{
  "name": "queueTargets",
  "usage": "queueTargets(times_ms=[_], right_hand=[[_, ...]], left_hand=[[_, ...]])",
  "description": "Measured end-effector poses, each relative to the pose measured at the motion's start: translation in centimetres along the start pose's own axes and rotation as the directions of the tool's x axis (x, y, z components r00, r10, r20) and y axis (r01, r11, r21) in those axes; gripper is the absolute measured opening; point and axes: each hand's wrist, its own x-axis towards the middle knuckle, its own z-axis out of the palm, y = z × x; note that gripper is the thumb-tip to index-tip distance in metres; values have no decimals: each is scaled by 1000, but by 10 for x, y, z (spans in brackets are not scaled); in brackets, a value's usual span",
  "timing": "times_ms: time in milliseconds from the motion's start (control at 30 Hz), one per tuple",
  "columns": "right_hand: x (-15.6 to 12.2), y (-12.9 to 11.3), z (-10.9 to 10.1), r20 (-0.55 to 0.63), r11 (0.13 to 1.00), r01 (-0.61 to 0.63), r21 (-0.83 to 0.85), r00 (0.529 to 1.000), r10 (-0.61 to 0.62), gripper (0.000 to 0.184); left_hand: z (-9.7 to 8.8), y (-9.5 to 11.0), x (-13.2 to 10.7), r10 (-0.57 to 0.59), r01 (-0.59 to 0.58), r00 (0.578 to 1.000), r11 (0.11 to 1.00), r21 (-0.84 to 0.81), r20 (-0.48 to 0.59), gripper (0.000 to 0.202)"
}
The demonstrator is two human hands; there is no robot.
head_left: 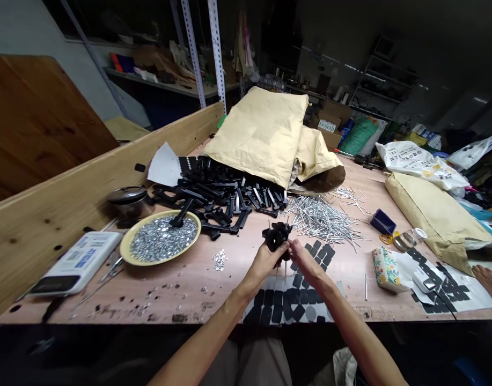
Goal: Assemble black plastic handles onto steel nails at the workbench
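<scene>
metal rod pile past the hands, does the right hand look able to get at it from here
Probably yes: the metal rod pile lies just beyond the right hand with nothing evident between, though that hand is at the black part.

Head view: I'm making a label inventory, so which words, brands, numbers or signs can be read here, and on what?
None can be quoted with certainty.
White bag, right: Chinese characters, too blurred to quote.
White flat device, left: blue lettering, too blurred.
Blue-and-white package, back right: print too small.
</scene>
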Motion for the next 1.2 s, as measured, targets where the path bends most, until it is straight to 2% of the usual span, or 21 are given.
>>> queueTargets(times_ms=[67, 133, 200, 267, 367, 500, 600, 700, 767, 833, 900, 1000, 1100, 1133, 1200], right_hand=[[0, 11, 16, -22, 990, 34, 140, 999, -31, 57], [1, 17, 29, -131, 969, 148, 196, 984, -124, 49], [4, 19, 35, -240, 956, 244, 164, 950, -202, 43], [8, 19, 36, -319, 949, 304, 79, 910, -265, 39], [14, 20, 35, -396, 948, 317, -36, 866, -305, 36], [18, 24, 39, -516, 963, 225, -147, 814, -269, 33], [20, 24, 49, -523, 972, 204, -120, 819, -237, 35], [28, 20, 55, -530, 983, 181, -5, 833, -156, 40], [36, 18, 55, -518, 983, 149, 111, 853, -70, 40], [42, 17, 52, -455, 969, 160, 190, 889, -58, 39], [45, 18, 48, -406, 963, 232, 140, 900, -158, 36], [43, 22, 46, -443, 958, 271, -98, 850, -286, 34], [40, 25, 49, -553, 959, 172, -224, 788, -271, 37], [40, 25, 51, -565, 960, 158, -231, 781, -264, 37], [40, 25, 54, -523, 956, 184, -229, 805, -280, 37]], left_hand=[[5, -2, 3, 29, -29, 998, 1000, -9, -52, 47], [8, -3, 8, 106, -98, 985, 993, 66, -134, 41], [7, -4, 14, 170, -148, 967, 981, 127, -190, 36], [5, -5, 18, 187, -159, 961, 976, 146, -205, 34], [2, -5, 20, 161, -139, 974, 980, 141, -158, 35], [6, -2, 19, 123, -109, 987, 985, 135, -105, 37], [14, 0, 20, 113, -98, 981, 990, 99, -159, 41], [20, 1, 24, -24, 18, 961, 1000, -25, -275, 46], [21, 0, 27, -94, 69, 941, 994, -89, -324, 40], [20, -2, 30, -91, 58, 934, 993, -105, -346, 32], [20, -6, 31, -94, 52, 923, 991, -120, -373, 27], [25, -11, 26, -145, 95, 897, 986, -140, -417, 32], [31, -10, 21, -180, 130, 879, 981, -141, -442, 41], [31, -8, 20, -187, 140, 878, 980, -138, -440, 43], [30, -2, 21, -208, 167, 881, 977, -131, -426, 47]])
